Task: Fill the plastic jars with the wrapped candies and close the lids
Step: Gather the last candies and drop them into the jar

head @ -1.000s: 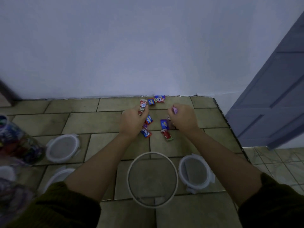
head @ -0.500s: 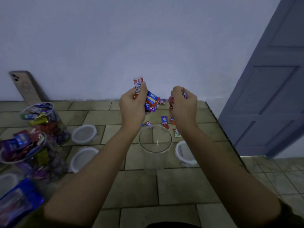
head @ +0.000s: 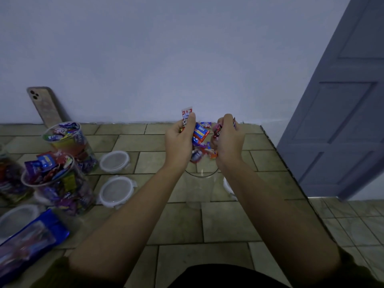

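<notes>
Two hands are lifted just above the mouth of the empty clear jar (head: 201, 175), which stands on the tiled surface (head: 228, 221). The left hand (head: 179, 142) has its fingers curled around a bunch of wrapped candies (head: 200, 134), and a red and white wrapper sticks up beside the thumb. The right hand (head: 228, 140) also grips candies, pink and red ones. Between the hands, directly over the jar, a few loose candies (head: 197, 156) are blurred. Left of the jar lie two white lids (head: 114, 161), and farther left stand two filled jars (head: 62, 179). A third lid (head: 227, 186) lies just right of the jar, partly hidden by the forearm.
</notes>
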